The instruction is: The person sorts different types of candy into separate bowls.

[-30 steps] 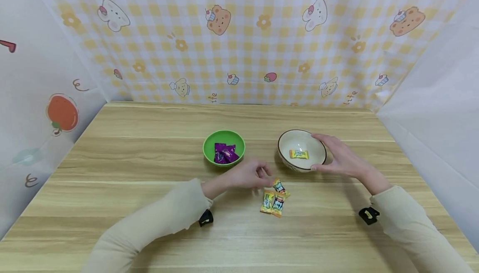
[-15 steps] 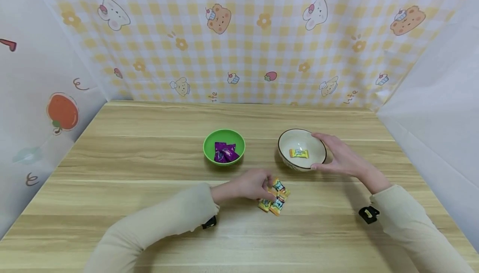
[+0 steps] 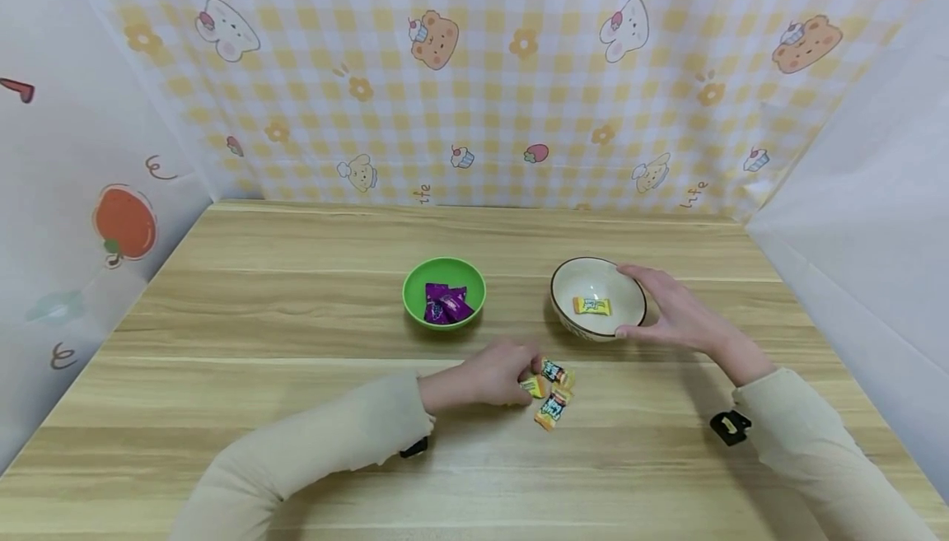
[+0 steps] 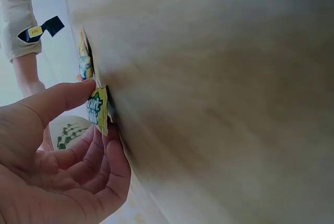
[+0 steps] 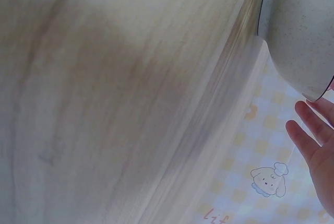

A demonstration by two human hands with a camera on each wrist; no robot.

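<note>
My left hand [image 3: 493, 372] is low over the table and pinches a yellow wrapped candy [image 4: 97, 110] between thumb and fingertips. Right beside it on the table lie two more yellow candies, an upper candy [image 3: 553, 370] and a lower candy [image 3: 552, 409]. With thumb and fingers spread along the rim, my right hand [image 3: 678, 314] holds the right side of a cream bowl [image 3: 563, 286] with a brown edge. One yellow candy [image 3: 591, 305] lies inside that bowl. In the right wrist view, the fingers [image 5: 308, 135] show close by the bowl's wall.
A green bowl [image 3: 415, 282] with several purple wrapped candies [image 3: 447, 304] stands left of the cream bowl. The wood-grain table [image 3: 296, 277] ends at a yellow checked cloth [image 3: 482, 88] behind, with pale sheets at both sides.
My left hand has moved down and slightly right from above the yellow candies, and has taken the left one of them between its fingers. The right hand and both bowls stay in place.
</note>
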